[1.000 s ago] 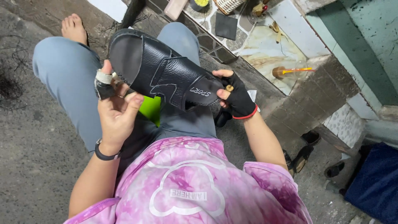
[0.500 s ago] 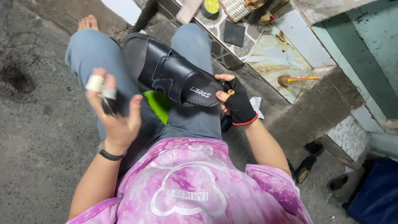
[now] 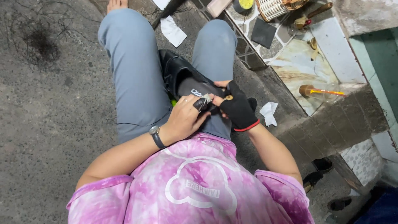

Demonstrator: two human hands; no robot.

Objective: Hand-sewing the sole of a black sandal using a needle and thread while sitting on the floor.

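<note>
Head view: person is sitting on a rough concrete floor (image 3: 49, 124), legs in grey trousers (image 3: 132, 70) stretched forward, pink tie-dye shirt (image 3: 195, 186) filling the lower frame. A black leather sandal (image 3: 182, 76) is lying across the lap between the thighs, its near end pointing toward the body.

Left hand (image 3: 184, 118), with a dark wristwatch (image 3: 156, 136) on the wrist, is curling its fingers closed at the near end of the sandal; a small pale object (image 3: 206, 98) is showing at the fingertips, pinched against the sandal's edge. What that object is cannot be told at this size.

Right hand (image 3: 236, 105), wearing a black fingerless glove (image 3: 240, 112) with a red cuff, is gripping the same near end of the sandal from the other side, thumb and fingers closed on it. Both hands are meeting at that end, touching or nearly touching each other; the rest of the sandal is extending away from them toward the knees.

A bit of bright green (image 3: 173, 101) is peeking out under the sandal beside the left thigh. Crumpled white paper (image 3: 268, 113) is lying just right of the gloved hand; another white scrap (image 3: 173, 31) is lying between the knees. On the tiled ledge (image 3: 290, 62) to the right, a woven basket (image 3: 275, 7) and a tool with a yellow handle (image 3: 321, 91) are resting, well apart from the hands.
</note>
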